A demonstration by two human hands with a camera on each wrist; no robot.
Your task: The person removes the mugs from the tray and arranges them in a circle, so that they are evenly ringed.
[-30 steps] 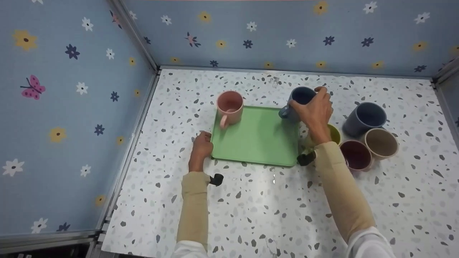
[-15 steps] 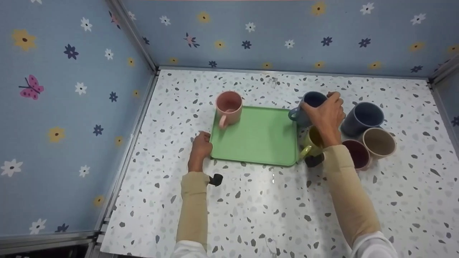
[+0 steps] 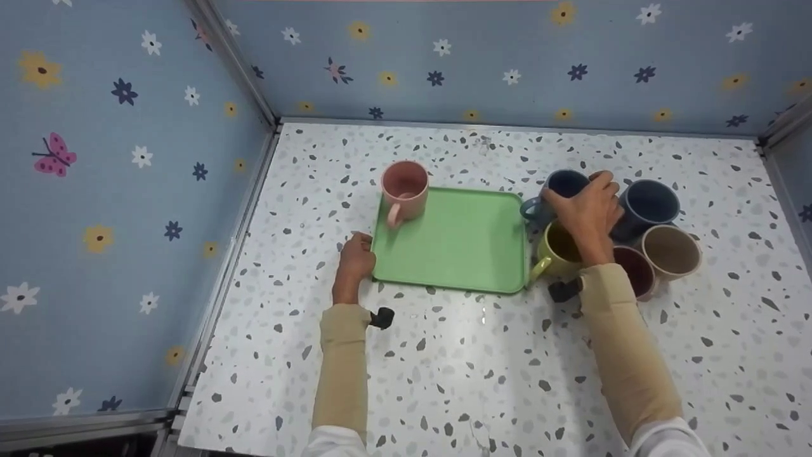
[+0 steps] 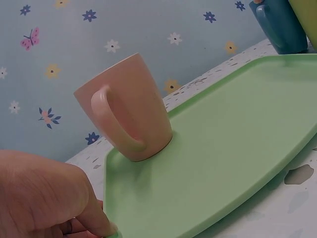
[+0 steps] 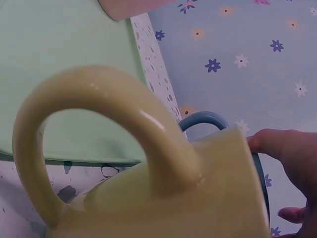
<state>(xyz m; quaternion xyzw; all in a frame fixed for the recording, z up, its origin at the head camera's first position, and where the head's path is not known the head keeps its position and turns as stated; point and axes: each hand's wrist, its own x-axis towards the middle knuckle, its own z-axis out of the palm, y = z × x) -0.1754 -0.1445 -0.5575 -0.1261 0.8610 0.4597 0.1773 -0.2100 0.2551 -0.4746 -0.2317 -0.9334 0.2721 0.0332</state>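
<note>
At mid-right, our right hand [image 3: 589, 212] pinches a round blue china mug [image 3: 562, 184], our left hand [image 3: 356, 259] a flat green plastic tray [image 3: 453, 244], maybe steadying it.

You can read no text, label, brand, number or sign in any view: none on the light-green rectangular tray [image 3: 466, 244], the pink handled mug [image 3: 409, 200], the blue handled mug [image 3: 547, 212] or the blue flower-patterned wall panel [image 3: 476, 51].
</note>
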